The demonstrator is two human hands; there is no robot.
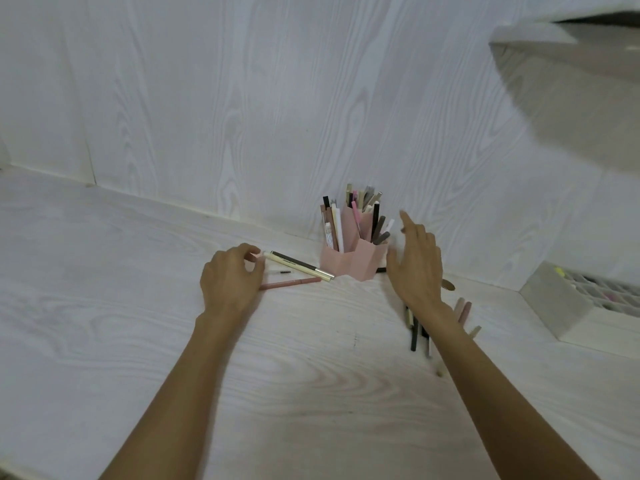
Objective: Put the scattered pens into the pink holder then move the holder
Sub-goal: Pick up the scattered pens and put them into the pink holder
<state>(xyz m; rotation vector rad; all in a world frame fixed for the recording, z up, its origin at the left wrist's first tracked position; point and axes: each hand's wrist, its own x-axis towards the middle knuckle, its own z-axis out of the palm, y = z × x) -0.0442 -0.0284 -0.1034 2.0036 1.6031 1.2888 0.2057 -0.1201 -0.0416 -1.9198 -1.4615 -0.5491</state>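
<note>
The pink holder [353, 263] stands near the back wall, with several pens upright in its compartments. My left hand [230, 277] rests on the table to its left, its fingertips pinched on the near end of a cream and dark pen [298, 265]. A pink-brown pen [291, 283] and a small clear brush [281, 272] lie beside that hand. My right hand [417, 263] hovers just right of the holder with its fingers apart and nothing in it. Several pens [415, 327] lie scattered under and behind my right wrist, partly hidden by the arm.
The white wood-grain table [121, 306] meets a matching wall behind the holder. A white organiser box [561, 299] with small compartments stands at the right edge. A pale shelf [571, 64] overhangs the top right corner.
</note>
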